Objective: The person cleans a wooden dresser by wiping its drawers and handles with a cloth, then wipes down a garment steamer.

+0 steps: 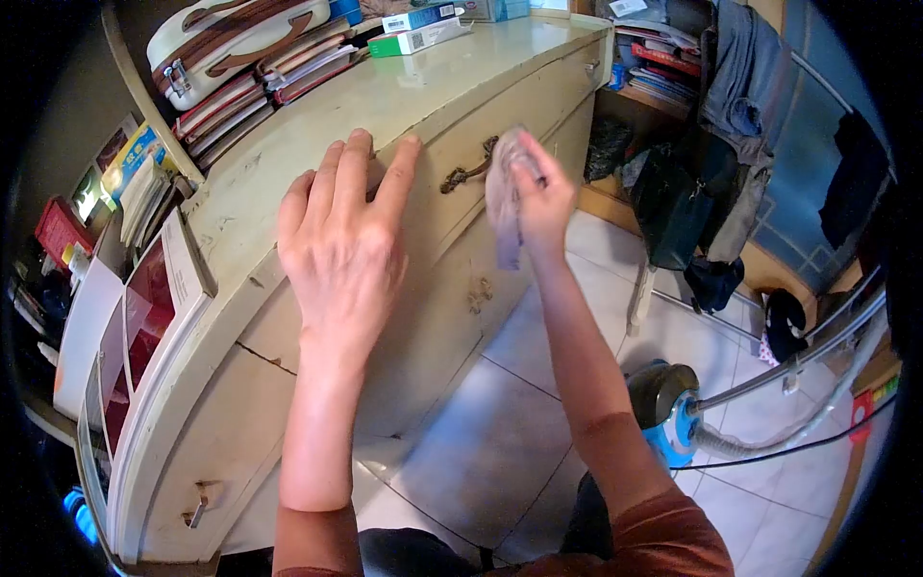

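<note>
My left hand [341,216] rests on the top front edge of a cream-coloured dresser [317,120], its fingers spread and pointing away from me. In my right hand [550,207] is a bunched greyish cloth [504,197], pinched between thumb and fingers. That cloth lies over the right end of an ornate dark metal drawer handle [460,179] and hides part of it. Below the handle, the drawer front shows a worn patch [479,294].
Folders [226,115], a white and brown case [231,43] and small boxes [420,38] stand along the dresser's back. A blue and black vacuum cleaner [663,409] sits on the tiled floor [519,423] at right. Clothes [755,72] and a dark bag [671,207] hang behind it.
</note>
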The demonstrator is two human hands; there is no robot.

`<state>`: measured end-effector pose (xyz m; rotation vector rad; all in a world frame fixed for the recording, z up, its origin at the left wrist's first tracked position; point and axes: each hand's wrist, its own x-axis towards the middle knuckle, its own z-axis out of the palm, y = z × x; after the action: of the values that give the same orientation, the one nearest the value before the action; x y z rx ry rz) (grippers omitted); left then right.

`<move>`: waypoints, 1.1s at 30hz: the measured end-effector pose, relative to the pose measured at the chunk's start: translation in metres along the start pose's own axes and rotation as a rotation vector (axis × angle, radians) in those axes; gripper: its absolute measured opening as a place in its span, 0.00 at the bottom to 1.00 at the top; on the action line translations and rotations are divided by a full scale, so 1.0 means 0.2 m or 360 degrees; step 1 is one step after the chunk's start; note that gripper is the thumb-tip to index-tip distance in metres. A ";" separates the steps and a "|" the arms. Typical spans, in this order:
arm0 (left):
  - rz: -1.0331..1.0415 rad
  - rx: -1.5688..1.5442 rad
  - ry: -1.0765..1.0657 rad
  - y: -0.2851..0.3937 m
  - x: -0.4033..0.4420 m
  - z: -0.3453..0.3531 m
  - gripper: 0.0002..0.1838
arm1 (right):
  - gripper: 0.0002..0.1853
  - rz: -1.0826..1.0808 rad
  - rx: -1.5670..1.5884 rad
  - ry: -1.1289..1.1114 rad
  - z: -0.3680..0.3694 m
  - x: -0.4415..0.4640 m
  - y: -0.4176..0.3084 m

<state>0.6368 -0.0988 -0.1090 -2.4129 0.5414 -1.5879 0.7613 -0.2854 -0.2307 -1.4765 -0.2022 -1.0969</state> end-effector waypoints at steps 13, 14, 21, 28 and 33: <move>-0.0066 -0.0140 -0.0038 0.03 0.00 -0.03 0.26 | 0.05 -0.0114 -0.0362 -0.0281 0.00 0.24 -0.26; -0.0062 -0.0128 -0.0064 0.02 0.01 -0.04 0.27 | 0.05 -0.0120 -0.0365 -0.0283 0.00 0.27 -0.19; -0.0099 -0.0170 -0.0044 0.03 0.01 -0.02 0.30 | 0.05 -0.0557 -0.0540 -0.0612 0.00 0.15 -0.45; -0.0079 -0.0079 -0.0014 0.03 0.02 -0.04 0.30 | 0.07 0.0154 -0.0368 -0.0058 -0.04 0.40 0.02; -0.0085 -0.0069 -0.0017 0.03 0.02 -0.03 0.30 | 0.07 0.0147 -0.0045 -0.0161 -0.02 0.36 0.06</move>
<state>0.6313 -0.1064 -0.1048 -2.4856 0.5190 -1.5994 0.8062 -0.3244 -0.1874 -1.5529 -0.1883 -0.9554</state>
